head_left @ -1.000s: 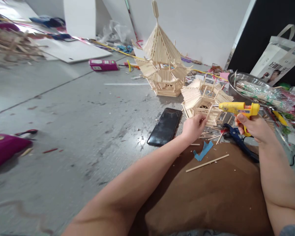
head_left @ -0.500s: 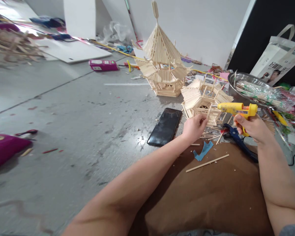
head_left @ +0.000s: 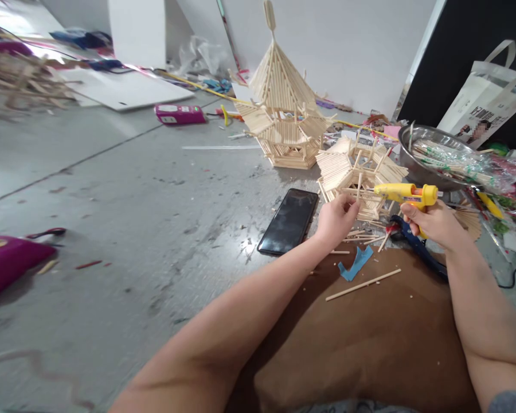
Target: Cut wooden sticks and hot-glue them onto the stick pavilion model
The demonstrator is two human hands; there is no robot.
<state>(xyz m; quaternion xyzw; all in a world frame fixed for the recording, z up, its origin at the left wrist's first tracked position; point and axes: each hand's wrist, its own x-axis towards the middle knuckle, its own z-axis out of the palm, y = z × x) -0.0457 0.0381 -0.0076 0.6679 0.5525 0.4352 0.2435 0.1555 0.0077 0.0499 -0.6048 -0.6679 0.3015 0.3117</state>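
Observation:
My left hand (head_left: 337,218) pinches a short wooden stick (head_left: 359,186), which stands nearly upright in front of the smaller stick pavilion (head_left: 335,167). My right hand (head_left: 430,221) is wrapped round a yellow hot glue gun (head_left: 398,191). The gun's nozzle points left, close to the stick; whether they touch I cannot tell. Behind stands a taller stick pagoda (head_left: 286,123) with a pointed roof. A dark blue-handled cutting tool (head_left: 421,249) lies below my right hand, partly hidden by it.
A black phone (head_left: 289,222) lies left of my left hand. On the brown board (head_left: 370,344) are a loose stick (head_left: 363,285) and blue tape scrap (head_left: 356,264). A metal bowl (head_left: 438,172) with packaged sticks stands right. Purple devices (head_left: 179,114) lie on the grey floor.
The glue gun and my right hand have shifted slightly left. My left hand has moved a little left and down, and the stick in it now stands more upright.

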